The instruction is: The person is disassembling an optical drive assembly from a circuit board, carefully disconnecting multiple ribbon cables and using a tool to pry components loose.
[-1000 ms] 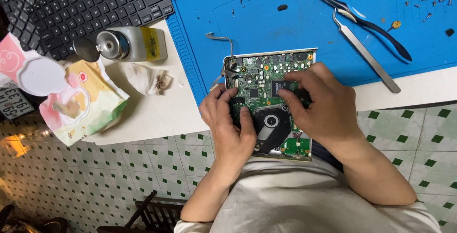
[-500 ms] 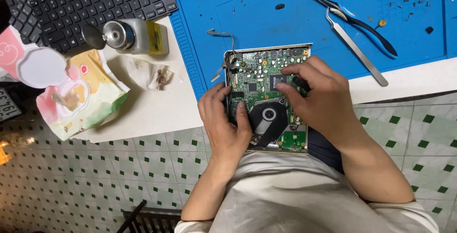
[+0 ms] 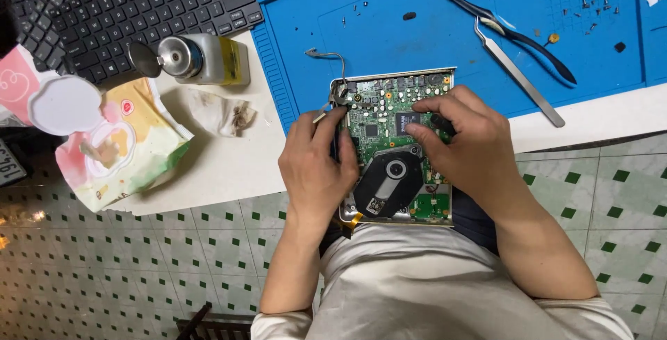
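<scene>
Little has shifted: my left hand (image 3: 316, 166) still steadies the circuit board (image 3: 396, 149) at frame centre while my right hand (image 3: 465, 149) presses curled fingers onto it.

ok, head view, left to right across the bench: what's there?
Wet-wipe pack → metal dispenser bottle → crumpled dirty wipe → left hand → green circuit board → right hand → tweezers

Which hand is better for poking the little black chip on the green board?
Probably the right hand: its fingertips already rest beside the black chip on the green board. The left hand grips the board's left edge, steadying it.
</scene>
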